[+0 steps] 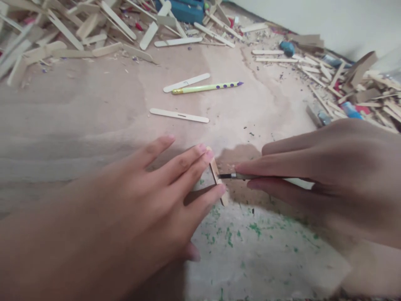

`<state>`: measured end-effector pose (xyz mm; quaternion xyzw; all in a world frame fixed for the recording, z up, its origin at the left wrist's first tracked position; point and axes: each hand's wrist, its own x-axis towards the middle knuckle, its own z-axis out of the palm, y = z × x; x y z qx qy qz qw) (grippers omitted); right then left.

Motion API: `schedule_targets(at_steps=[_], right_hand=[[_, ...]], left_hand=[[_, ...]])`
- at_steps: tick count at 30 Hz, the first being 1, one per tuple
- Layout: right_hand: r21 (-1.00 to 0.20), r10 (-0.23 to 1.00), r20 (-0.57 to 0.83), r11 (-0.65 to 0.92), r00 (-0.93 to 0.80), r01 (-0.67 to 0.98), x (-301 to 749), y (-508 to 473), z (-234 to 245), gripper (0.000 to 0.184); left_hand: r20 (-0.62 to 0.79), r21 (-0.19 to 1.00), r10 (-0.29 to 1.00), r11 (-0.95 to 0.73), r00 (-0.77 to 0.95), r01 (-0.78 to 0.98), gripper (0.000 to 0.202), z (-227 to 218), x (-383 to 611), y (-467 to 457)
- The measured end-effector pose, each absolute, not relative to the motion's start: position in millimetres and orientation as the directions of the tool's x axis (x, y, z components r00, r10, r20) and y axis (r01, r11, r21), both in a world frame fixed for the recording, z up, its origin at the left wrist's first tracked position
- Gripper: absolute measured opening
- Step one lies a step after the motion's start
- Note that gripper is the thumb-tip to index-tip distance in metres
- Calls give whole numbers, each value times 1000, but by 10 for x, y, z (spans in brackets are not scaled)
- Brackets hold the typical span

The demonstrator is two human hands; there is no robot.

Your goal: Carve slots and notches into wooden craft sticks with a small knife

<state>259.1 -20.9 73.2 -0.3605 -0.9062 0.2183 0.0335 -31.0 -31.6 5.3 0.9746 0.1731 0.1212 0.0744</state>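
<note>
A wooden craft stick (214, 168) lies slanted on the work surface, with a dark mark or slot near its middle. My left hand (163, 192) is spread with fingers stretched out, and several fingertips press the stick down near its two ends. My right hand (319, 167) is closed around a craft knife (238, 176) with a slim handle and metal collar. The dark blade of the knife meets the stick between my left fingertips. Most of the handle is hidden by my right fingers.
Beyond my hands lie a craft stick with a slot (179, 115), a yellow-green pencil (206, 88) and another craft stick (200, 78). Piles of sticks (90, 25) fill the back left, beside a blue object (184, 10). More scraps (360, 92) clutter the right. A green-specked sheet (266, 259) lies in front.
</note>
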Motion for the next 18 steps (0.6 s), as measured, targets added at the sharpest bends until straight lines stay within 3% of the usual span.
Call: schedule_targets(at_steps=[5, 14, 18], right_hand=[[-542, 607, -92, 634, -789, 551, 2633, -121, 668, 31], [-459, 700, -4, 633, -714, 623, 2800, -172, 663, 29], [-458, 711, 18, 630, -703, 626, 2801, -192, 653, 25]], left_hand=[[179, 234, 349, -923, 920, 305, 55, 55, -360, -237], [214, 270, 330, -925, 920, 269, 29, 79, -228, -107], [266, 253, 427, -896, 864, 365, 24, 88, -106, -192]])
